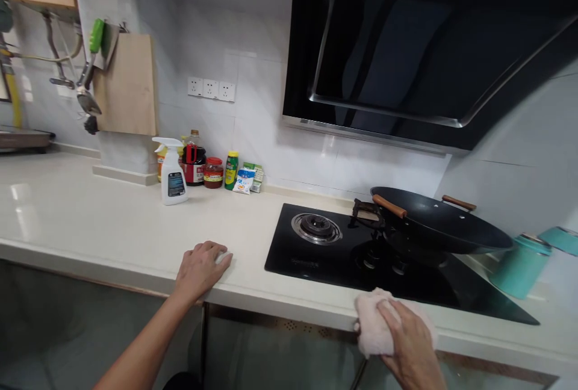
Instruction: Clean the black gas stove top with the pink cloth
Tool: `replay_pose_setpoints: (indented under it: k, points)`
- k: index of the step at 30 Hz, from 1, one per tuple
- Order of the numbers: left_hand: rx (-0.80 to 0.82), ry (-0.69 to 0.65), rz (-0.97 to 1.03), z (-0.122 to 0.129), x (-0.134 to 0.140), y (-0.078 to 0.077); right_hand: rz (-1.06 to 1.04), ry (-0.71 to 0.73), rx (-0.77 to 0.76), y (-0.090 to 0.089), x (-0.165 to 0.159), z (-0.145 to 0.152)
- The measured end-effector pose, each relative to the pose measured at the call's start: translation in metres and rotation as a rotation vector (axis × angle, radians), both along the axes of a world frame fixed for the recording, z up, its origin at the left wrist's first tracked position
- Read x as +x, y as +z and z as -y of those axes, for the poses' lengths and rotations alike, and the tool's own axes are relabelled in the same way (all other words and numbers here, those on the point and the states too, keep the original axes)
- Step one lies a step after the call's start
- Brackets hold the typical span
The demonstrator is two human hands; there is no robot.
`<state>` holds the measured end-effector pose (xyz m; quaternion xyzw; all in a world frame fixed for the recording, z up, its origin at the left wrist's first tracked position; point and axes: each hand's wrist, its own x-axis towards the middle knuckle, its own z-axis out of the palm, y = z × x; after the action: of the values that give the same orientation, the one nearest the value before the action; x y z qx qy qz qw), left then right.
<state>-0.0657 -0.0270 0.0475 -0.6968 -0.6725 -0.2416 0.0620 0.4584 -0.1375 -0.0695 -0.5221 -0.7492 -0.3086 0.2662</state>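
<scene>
My right hand (409, 339) is closed round a pale pink cloth (374, 324), which hangs over the front edge of the white countertop (244, 221) just before the stove. Farther left, my left hand (201, 266) leans on the counter near its front edge, the thumb apart from loosely bent fingers and nothing visible held. Between and beyond the hands lies the black gas cooktop (307, 260), its left burner (317, 227) bare. A large dark wok (433, 215) with wooden handles sits over the right burner.
A white spray bottle (174, 182) stands at the back left beside a dark sauce bottle (194, 164), a red-lidded jar (214, 173), a green container (231, 171) and small packets (244, 180). A teal canister (521, 266) stands right of the wok. The black range hood (383, 59) hangs above.
</scene>
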Motion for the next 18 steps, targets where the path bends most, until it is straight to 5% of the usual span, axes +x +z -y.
replay_pose_setpoints:
  k: [4, 9, 14, 18]
  points:
    - [-0.010, -0.001, -0.024, -0.002, -0.001, 0.001, -0.004, -0.069, -0.006, -0.001, 0.063, 0.013]
    - [-0.011, -0.005, -0.040, -0.005, -0.003, 0.000, -0.069, -0.116, -0.189, 0.015, 0.077, 0.020]
    - [-0.007, -0.001, -0.024, -0.006, -0.002, 0.002, -0.179, -0.158, -0.284, 0.031, 0.050, 0.020]
    - [-0.029, 0.005, -0.011, -0.005, 0.000, 0.005, -0.154, -0.043, -0.312, 0.039, -0.021, 0.014]
